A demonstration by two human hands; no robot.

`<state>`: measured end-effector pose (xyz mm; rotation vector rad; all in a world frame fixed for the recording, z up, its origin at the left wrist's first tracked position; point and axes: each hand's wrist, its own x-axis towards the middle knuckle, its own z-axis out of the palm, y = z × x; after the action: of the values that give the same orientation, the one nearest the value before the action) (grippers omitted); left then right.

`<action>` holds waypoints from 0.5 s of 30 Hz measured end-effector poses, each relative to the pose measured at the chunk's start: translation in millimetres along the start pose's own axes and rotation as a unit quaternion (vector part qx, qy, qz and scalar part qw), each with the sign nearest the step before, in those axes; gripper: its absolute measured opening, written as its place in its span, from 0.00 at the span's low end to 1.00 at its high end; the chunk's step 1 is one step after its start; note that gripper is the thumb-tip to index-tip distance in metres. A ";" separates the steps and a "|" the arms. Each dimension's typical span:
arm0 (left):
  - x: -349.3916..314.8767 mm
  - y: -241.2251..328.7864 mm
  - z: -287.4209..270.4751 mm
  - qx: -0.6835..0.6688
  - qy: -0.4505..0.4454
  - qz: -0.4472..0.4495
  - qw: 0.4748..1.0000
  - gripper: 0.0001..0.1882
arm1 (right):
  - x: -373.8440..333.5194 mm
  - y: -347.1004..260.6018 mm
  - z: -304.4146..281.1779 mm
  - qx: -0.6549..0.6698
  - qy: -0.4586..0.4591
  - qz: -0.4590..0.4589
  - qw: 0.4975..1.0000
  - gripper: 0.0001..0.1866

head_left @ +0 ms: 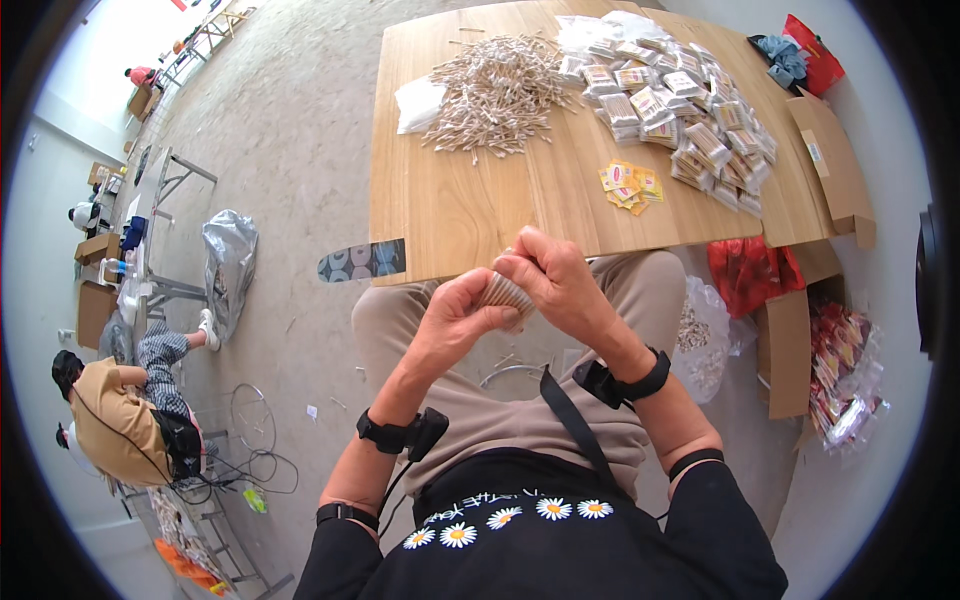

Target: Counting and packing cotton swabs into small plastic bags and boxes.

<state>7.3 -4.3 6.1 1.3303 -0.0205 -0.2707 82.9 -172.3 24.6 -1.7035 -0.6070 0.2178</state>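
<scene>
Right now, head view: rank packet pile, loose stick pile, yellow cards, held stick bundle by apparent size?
1. packet pile
2. loose stick pile
Unranked, both smaller: yellow cards and stick bundle; the bundle is partly covered and nearer the camera.

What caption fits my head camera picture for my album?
Fingers hold a bundle of cotton swabs by a table with loose swabs and packets.

We see a small bundle of thin tan sticks, lined up side by side. It tilts between our left hand and right hand.
</scene>
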 end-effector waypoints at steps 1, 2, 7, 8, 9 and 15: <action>-0.5 -1.1 -0.5 -0.006 -0.009 0.003 1.000 0.09 | -1.7 -0.4 0.7 0.001 -0.002 0.000 1.000 0.13; 0.1 1.5 0.5 -0.006 -0.008 0.004 1.000 0.09 | -3.9 -1.0 0.4 -0.003 0.022 0.009 1.000 0.13; 3.2 5.3 1.4 -0.019 0.031 0.006 0.999 0.08 | -4.0 -0.2 2.3 -0.006 0.059 -0.007 0.998 0.13; 4.8 4.7 1.0 -0.021 0.023 0.007 0.999 0.08 | -2.9 0.3 2.2 0.010 0.059 0.008 0.998 0.14; 4.1 4.2 0.0 -0.003 0.039 0.007 0.999 0.07 | -2.1 0.7 1.9 0.026 0.060 0.023 0.998 0.16; -1.0 -0.1 1.7 0.028 0.086 0.007 0.996 0.06 | -5.0 12.8 3.5 0.003 0.021 0.063 0.998 0.27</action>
<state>6.0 -5.7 6.6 1.4048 0.1089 -0.1446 80.5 -173.2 10.7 -1.7379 -0.4675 0.2721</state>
